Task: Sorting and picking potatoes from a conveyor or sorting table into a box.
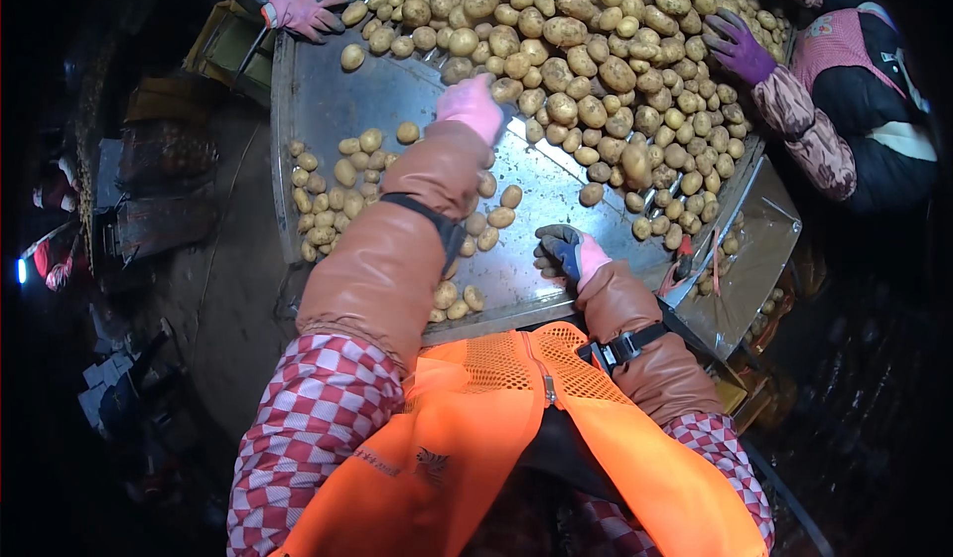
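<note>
1. The potatoes (596, 80) heap across the upper middle and upper right of the frame; the top edge cuts the pile off.
2. A looser group of potatoes lies left of centre on the metal bench (347, 95), partly hidden behind the left sleeve (367, 269).
3. The gloved left hand (471, 110) reaches to the pile's edge at upper centre; its fingers are blurred and mostly hidden, so I cannot tell whether it grasps a potato.
4. The gloved right hand (572, 253), right of centre, has its fingers bent over the bench; its palm is hidden, so I cannot tell whether it holds anything.
5. A co-worker's pink glove (301, 14) shows at upper left, a purple glove (741, 49) at upper right.
6. Dark shapes at the left rim are hard to make out.
</note>
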Demonstrator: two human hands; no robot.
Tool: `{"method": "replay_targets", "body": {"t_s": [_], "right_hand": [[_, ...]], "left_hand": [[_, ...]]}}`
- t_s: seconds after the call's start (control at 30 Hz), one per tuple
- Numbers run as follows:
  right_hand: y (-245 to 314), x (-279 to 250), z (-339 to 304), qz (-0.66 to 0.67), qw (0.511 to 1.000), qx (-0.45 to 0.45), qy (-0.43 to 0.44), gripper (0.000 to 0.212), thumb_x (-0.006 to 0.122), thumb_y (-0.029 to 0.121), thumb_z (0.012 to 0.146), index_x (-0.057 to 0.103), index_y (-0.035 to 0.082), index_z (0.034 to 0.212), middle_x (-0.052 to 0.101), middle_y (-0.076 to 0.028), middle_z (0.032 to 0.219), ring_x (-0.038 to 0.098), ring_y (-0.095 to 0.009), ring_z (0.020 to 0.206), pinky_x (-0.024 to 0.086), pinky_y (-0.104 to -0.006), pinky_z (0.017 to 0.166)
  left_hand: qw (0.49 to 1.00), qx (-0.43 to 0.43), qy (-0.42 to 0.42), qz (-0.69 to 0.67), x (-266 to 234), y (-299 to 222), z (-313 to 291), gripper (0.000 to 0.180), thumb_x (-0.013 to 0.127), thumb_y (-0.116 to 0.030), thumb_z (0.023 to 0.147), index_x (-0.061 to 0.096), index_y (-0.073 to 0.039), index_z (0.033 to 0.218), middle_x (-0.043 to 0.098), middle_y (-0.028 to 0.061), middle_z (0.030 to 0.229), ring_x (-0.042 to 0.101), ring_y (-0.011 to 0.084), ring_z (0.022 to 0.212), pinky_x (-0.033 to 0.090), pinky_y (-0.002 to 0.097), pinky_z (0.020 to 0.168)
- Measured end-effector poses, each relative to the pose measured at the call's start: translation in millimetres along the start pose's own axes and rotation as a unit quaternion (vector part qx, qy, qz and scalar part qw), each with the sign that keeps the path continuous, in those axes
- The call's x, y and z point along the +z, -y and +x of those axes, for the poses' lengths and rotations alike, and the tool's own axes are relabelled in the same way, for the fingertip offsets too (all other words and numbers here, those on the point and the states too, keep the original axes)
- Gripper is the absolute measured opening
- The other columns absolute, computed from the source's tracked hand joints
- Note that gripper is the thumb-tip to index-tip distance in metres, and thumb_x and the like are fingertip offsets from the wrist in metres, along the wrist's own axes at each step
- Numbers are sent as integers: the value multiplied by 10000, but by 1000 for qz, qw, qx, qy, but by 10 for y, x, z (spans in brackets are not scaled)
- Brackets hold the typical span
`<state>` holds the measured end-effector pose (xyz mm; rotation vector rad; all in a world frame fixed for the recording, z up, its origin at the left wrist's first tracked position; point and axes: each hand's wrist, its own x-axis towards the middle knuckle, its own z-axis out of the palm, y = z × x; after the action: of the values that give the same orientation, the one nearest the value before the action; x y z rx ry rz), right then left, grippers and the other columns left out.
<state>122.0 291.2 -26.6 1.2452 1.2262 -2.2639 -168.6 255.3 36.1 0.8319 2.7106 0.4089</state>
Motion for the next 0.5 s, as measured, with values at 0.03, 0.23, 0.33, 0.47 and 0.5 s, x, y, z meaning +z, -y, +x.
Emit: {"method": "replay_targets", "body": {"t_s": [0.03, 0.23, 0.33, 0.47, 0.5], "right_hand": [[12, 9, 10, -3, 1000, -5, 7, 330, 641, 187, 986, 587, 52, 1282, 677, -116, 1008, 700, -239, 857, 590, -354, 707], [410, 335, -248, 328, 930, -85, 144, 654, 649, 501, 932, 440, 176, 1460, 519, -149, 1386, 580, -381, 1174, 491, -607, 941], [416, 467, -163, 328, 912, -155, 190, 627, 581, 522, 967, 413, 193, 1473, 521, -142, 1393, 560, -371, 1224, 471, -575, 1001], [477, 423, -332, 353, 914, -120, 162, 627, 494, 582, 992, 434, 158, 1452, 527, -141, 1389, 575, -314, 1199, 511, -481, 941], [476, 316, -426, 368, 909, -125, 153, 631, 483, 587, 997, 443, 143, 1444, 527, -141, 1387, 576, -301, 1190, 528, -455, 897]], "left_hand": [[999, 3, -3, -49, -47, 94, -5, 511, 719, -266, 863, 598, -138, 1343, 676, 174, 1221, 674, 293, 1095, 525, 401, 969], [917, 21, 280, -283, -312, 190, -724, 548, 567, -625, 895, 710, -122, 1056, 690, 63, 764, 628, 212, 654, 504, 357, 595], [899, -76, 212, -375, -191, 300, -1116, 560, 552, -611, 929, 700, -75, 989, 643, 36, 726, 575, 162, 612, 474, 333, 569], [911, -82, -21, -403, 220, 1135, -1274, 285, 630, -132, 931, 691, -8, 1181, 742, 128, 998, 692, 241, 990, 512, 327, 902], [990, 1, -31, -140, 95, 1009, -1346, 356, 629, -139, 920, 662, -66, 1266, 700, 147, 1182, 634, 295, 1171, 461, 387, 1024]]}}
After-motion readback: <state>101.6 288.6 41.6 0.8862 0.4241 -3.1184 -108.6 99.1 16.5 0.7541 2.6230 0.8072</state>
